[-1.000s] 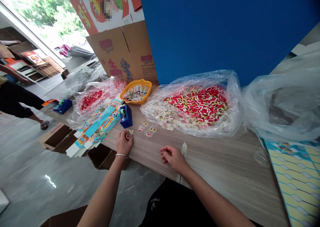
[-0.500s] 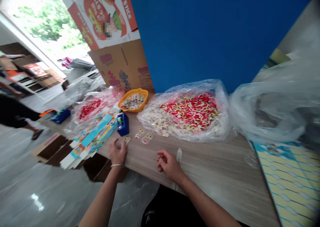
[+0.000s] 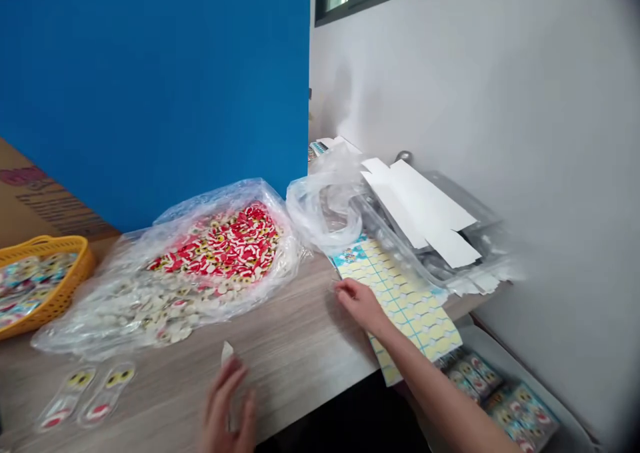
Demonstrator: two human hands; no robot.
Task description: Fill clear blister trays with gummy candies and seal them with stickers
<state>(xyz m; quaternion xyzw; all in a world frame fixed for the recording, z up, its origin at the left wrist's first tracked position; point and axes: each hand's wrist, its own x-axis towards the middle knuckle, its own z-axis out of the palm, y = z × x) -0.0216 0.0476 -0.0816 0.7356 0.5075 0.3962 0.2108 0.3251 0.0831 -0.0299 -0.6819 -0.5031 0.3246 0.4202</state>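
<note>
At the table's right part, my right hand has its thumb and fingers pinched together on the edge of a small clear plastic piece, mostly hidden by the fingertips. My left hand, a little blurred, hovers low near the front edge with its fingers apart, holding nothing. Just beyond its fingertips shows the tip of a narrow white strip on the tabletop. Two clear plastic pouches with yellow and red pieces, one of them a near pouch, lie left of my left hand.
A big clear bag of red, white and yellow pieces spreads behind. A yellow basket stands left. Patterned yellow sheets, white card and a clear bag lie right. A blue panel rises behind the table.
The view has swung right. My right hand has moved right across the table to the clear plastic piece. My left hand has left the tape dispenser area and moved right, its fingers spread.
</note>
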